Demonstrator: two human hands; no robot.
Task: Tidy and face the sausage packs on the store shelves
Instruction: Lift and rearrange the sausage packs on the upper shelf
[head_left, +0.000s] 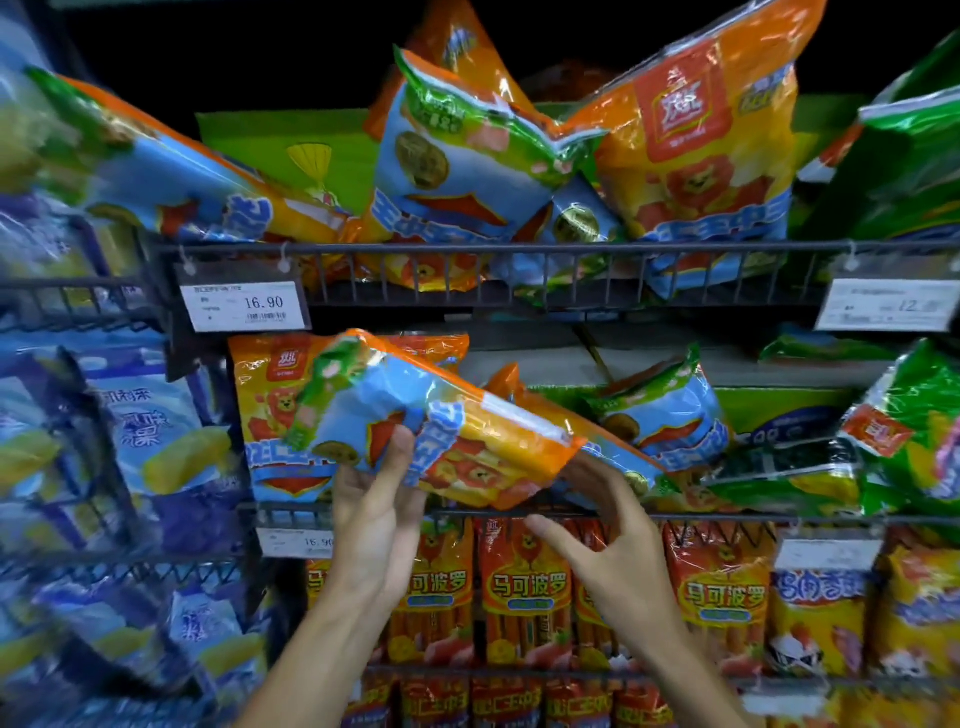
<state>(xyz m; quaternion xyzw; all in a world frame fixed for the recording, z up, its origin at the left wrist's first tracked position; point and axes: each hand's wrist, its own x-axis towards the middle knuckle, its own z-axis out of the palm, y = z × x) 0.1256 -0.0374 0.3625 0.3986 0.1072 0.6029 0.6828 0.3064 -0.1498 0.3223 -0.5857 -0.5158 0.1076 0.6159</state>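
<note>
While it is held tilted in front of the middle shelf, the sausage pack (441, 421) lies with its orange end low to the right and its green-and-blue end high to the left, lifted clear of the row so that it can be turned face-out. Left hand (376, 501): thumb pressed on the printed front near the lower edge, fingers curled behind the pack, gripping it; this is the hold that carries the weight. Right hand (605, 530): fingers spread and reaching under the pack's orange end, thumb hanging free below; whether the fingertips actually touch the film cannot be told, as the pack hides them. Upright pack (270, 415), behind and to the left, already faces forward and probably sets the pattern to be matched. Slumped packs (660, 415), to the right on the same shelf, lean at angles and remain to be straightened. Wire rail (727, 518), running along the shelf front, retains the stock. Upper shelf packs (519, 171), crumpled and leaning against one another, likewise appear unfaced. Price tag (244, 305) hangs from the upper rail; red sausage packs (524, 587) stand in an orderly row on the shelf below.
</note>
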